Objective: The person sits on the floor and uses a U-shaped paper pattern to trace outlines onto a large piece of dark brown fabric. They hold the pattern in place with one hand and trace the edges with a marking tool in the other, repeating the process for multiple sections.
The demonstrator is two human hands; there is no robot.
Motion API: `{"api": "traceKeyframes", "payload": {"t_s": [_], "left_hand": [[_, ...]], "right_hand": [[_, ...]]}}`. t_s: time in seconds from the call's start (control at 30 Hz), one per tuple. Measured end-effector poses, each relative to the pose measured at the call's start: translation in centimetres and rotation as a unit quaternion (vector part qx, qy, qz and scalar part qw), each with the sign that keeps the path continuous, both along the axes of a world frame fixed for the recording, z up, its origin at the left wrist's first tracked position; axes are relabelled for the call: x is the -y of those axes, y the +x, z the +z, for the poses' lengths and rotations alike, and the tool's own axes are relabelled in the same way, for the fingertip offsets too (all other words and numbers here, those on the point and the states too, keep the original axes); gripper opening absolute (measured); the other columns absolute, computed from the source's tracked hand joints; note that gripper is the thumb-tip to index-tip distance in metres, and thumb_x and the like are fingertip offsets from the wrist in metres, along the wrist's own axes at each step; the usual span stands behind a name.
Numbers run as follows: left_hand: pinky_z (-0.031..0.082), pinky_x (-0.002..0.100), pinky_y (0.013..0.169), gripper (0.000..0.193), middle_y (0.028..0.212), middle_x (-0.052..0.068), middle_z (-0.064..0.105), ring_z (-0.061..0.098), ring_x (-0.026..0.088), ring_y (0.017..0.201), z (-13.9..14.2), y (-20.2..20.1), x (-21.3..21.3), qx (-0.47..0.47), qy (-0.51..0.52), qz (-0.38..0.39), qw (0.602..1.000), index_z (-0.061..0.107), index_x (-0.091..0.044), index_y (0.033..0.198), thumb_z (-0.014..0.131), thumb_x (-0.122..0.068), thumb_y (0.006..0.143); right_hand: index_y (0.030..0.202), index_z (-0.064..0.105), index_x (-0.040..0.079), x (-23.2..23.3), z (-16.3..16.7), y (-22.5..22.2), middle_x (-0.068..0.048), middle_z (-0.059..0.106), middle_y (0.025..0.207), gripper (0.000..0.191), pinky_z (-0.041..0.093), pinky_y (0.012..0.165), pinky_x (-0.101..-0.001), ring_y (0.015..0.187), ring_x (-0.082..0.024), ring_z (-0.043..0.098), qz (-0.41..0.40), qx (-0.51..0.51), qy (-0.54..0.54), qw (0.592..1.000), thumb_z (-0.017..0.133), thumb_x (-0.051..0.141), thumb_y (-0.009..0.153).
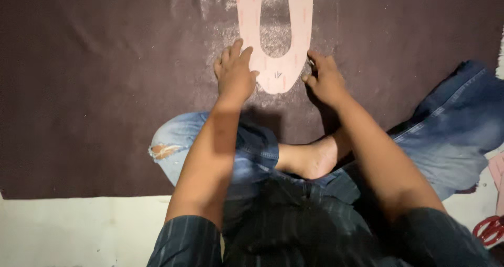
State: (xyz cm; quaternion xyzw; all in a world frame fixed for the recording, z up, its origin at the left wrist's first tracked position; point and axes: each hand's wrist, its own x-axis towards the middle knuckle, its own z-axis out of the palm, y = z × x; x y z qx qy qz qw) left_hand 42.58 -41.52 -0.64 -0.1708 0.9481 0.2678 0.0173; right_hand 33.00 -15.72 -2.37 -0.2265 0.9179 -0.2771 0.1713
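Left hand (234, 76) flat on pink template (275, 41), right hand (324, 79) pinching edge

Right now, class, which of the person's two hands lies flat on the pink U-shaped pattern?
The left hand: its palm presses the pink pattern, while the right hand only pinches something small at the pattern's edge.

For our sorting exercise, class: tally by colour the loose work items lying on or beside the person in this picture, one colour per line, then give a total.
Pink: 1, the U-shaped template held down by the left hand and right hand
Dark brown: 1, the sheet under it
Red: 1, the scissors at the right edge
Total: 3
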Motion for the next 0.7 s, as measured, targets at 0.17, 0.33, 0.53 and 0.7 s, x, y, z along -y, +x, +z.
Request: {"api": "traceKeyframes", "payload": {"t_s": [0.17,0.33,0.53,0.7], "left_hand": [[0.020,0.057,0.119,0.077,0.161,0.011,0.034,0.028,0.035,0.149,0.1,-1.6,0.4,0.042,0.038,-0.011,0.998,0.048,-0.009,0.148,0.081,-0.022,0.079],[0.013,0.060,0.120,0.086,0.165,0.008,0.029,0.020,0.035,0.153,0.5,-2.3,0.4,0.074,0.043,-0.003,0.996,0.039,-0.011,0.153,0.082,-0.023,0.079],[0.012,0.059,0.121,0.082,0.165,0.007,0.027,0.019,0.035,0.153,1.3,-2.8,0.1,0.075,0.036,-0.006,0.996,0.042,-0.014,0.154,0.079,-0.022,0.081],[0.013,0.065,0.116,0.069,0.163,0.011,0.030,0.021,0.041,0.149,0.5,-1.8,0.1,0.046,0.017,-0.017,0.999,0.049,-0.016,0.150,0.074,-0.021,0.086]], "right_hand": [[0.149,0.052,0.017,0.3,1.7,-0.2,-0.020,0.057,0.123,0.061,0.048,0.092,-0.0499,0.110,-0.043,0.059,-0.012,-0.004,0.006,1.000,0.076,0.020,0.093],[0.148,0.052,0.018,0.8,3.7,-0.8,-0.018,0.057,0.115,0.063,0.051,0.089,-0.0483,0.104,-0.040,0.062,-0.022,0.039,0.001,0.999,0.075,0.021,0.090],[0.149,0.050,0.016,1.0,4.0,-1.0,-0.019,0.055,0.116,0.060,0.051,0.087,-0.0492,0.100,-0.041,0.061,0.013,0.023,0.040,0.999,0.071,0.021,0.093],[0.153,0.045,0.014,1.4,3.3,-0.5,-0.020,0.055,0.116,0.061,0.052,0.084,-0.0504,0.100,-0.042,0.061,0.039,-0.021,0.065,0.997,0.067,0.022,0.096]]}}
